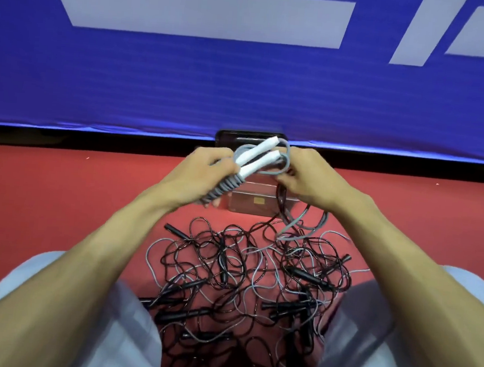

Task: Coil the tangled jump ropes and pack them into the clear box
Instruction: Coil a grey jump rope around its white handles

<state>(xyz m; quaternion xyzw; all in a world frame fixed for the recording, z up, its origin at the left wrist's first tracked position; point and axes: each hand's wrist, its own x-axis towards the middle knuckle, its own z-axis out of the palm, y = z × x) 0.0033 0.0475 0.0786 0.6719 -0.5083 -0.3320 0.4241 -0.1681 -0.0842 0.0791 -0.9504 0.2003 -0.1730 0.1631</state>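
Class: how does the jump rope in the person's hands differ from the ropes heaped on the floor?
The held rope has white handles and thick grey cord; the floor ropes have black handles and thinner cords. The held rope is partly wound round its handles; the floor ropes lie loose and tangled. Both are cords ending in slim handles.

The light was bright and even from overhead, leaving only soft shadows under my forearms [115,231] on the red floor [60,198]. The wide lens bowed the lower edge of the blue banner [242,90], faint horizontal banding crossed it, and the grey rope [289,224] hanging below my right hand [308,174] was smeared by motion.
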